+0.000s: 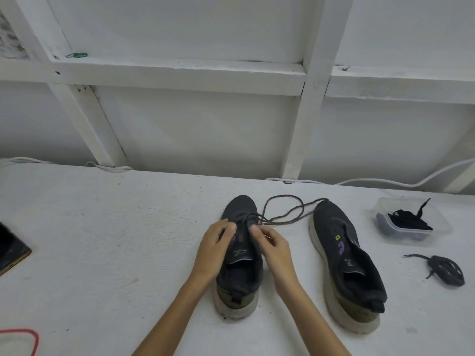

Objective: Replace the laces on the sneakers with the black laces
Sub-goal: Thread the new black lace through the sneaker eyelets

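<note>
Two dark sneakers with pale soles stand on the white table, toes pointing away from me. My left hand (214,246) grips the left side of the left sneaker (239,276) near its eyelets. My right hand (272,249) pinches at the lace on that sneaker's right side. Its dark grey lace (285,209) trails in long loops toward the toe of the right sneaker (347,263), which has no lace. Black laces (408,222) lie in a clear plastic box (442,229) at the far right. A coiled dark lace (444,269) lies on the table below the box.
White cables (385,182) run along the back edge of the table under a white framed wall. A dark flat object (11,250) sits at the left edge. A red loop (23,337) shows at the bottom left corner.
</note>
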`<state>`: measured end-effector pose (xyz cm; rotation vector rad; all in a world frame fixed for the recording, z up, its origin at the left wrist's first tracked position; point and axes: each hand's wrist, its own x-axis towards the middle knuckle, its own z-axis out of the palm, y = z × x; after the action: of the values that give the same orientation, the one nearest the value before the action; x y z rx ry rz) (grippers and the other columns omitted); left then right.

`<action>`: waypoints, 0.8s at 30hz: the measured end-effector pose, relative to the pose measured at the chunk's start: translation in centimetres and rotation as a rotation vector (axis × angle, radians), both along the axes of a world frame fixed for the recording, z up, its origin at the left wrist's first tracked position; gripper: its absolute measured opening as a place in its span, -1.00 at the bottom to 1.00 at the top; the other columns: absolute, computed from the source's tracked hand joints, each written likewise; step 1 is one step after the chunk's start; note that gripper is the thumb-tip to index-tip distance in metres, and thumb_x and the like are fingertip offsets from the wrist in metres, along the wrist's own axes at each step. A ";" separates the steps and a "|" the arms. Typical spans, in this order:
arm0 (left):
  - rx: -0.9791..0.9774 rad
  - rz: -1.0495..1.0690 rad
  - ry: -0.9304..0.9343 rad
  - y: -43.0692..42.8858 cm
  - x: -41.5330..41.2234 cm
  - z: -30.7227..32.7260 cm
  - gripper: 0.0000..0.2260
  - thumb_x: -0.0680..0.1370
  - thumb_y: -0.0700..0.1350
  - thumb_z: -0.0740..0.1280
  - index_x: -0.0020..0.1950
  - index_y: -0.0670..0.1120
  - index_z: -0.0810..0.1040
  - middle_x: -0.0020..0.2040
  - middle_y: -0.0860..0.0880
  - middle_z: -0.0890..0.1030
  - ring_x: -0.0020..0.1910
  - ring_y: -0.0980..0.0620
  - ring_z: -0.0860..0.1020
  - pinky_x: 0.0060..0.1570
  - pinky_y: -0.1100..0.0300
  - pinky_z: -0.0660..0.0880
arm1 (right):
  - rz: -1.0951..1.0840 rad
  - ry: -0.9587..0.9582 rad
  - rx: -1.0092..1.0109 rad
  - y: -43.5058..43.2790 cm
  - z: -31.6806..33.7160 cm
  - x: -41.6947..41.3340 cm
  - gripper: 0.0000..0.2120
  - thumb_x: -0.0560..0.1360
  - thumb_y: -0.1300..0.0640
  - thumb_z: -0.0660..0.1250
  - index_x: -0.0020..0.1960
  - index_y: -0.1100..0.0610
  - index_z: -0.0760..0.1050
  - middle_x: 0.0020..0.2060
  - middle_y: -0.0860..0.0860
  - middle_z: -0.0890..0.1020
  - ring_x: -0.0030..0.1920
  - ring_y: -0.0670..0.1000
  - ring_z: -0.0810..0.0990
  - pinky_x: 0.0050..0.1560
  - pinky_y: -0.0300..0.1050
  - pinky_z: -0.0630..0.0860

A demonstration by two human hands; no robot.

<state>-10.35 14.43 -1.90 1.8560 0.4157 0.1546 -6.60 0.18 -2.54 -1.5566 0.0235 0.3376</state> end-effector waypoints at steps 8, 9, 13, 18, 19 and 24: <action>0.465 -0.124 -0.065 2.5 3.0 -0.1 -0.96 0.58 -0.09 0.32 -0.06 -0.03 0.54 -0.01 0.05 0.54 -0.02 0.09 0.53 -0.04 0.21 0.45 | 0.048 0.080 0.091 2.1 -0.2 -1.6 -0.39 0.47 -0.08 0.40 0.48 -0.08 0.32 0.34 -0.11 0.50 0.30 -0.08 0.50 0.37 0.01 0.44; 0.526 -0.122 -0.080 2.6 3.2 -0.1 -0.93 0.60 -0.08 0.28 -0.02 -0.04 0.52 -0.01 0.06 0.53 -0.05 0.09 0.52 -0.08 0.25 0.42 | 0.044 0.073 0.085 2.1 -0.3 -1.6 -0.36 0.46 -0.07 0.40 0.49 -0.07 0.31 0.35 -0.11 0.50 0.30 -0.08 0.51 0.36 0.02 0.45; 0.628 -0.071 -0.085 2.3 4.4 0.2 -0.89 0.65 -0.06 0.17 0.01 -0.07 0.43 -0.12 0.02 0.55 -0.26 0.05 0.50 -0.25 0.23 0.35 | 0.031 0.078 0.076 2.1 -0.5 -1.8 -0.19 0.31 -0.18 0.42 0.52 -0.09 0.28 0.36 -0.11 0.50 0.30 -0.06 0.52 0.35 0.03 0.46; 0.528 -0.048 -0.094 2.1 4.8 -0.6 -0.91 0.64 -0.06 0.20 0.00 -0.03 0.45 -0.08 0.05 0.57 -0.18 0.11 0.52 -0.19 0.25 0.39 | 0.026 0.080 0.097 2.3 -0.5 -1.8 -0.24 0.33 -0.14 0.42 0.50 -0.09 0.30 0.30 -0.10 0.56 0.24 -0.08 0.57 0.31 -0.01 0.50; 0.464 -0.016 -0.103 2.2 4.4 -0.7 -0.91 0.63 -0.04 0.23 0.00 -0.02 0.48 -0.09 0.06 0.59 -0.17 0.14 0.52 -0.19 0.29 0.40 | 0.023 0.075 0.100 2.3 -0.6 -1.7 -0.29 0.37 -0.09 0.42 0.49 -0.09 0.32 0.28 -0.10 0.58 0.21 -0.08 0.59 0.28 -0.04 0.52; 0.286 0.065 -0.103 2.3 2.6 -1.7 -0.84 0.53 0.05 0.40 -0.10 -0.03 0.58 -0.21 0.07 0.60 -0.26 0.15 0.51 -0.24 0.37 0.41 | 0.016 0.070 0.119 2.2 -0.7 -1.6 -0.48 0.53 0.11 0.37 0.46 -0.09 0.36 0.16 -0.10 0.64 0.12 -0.10 0.63 0.20 -0.09 0.56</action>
<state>-7.79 16.76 -3.59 2.1048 0.3983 0.3691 -8.24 2.40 -3.29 -1.4276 0.0447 0.3996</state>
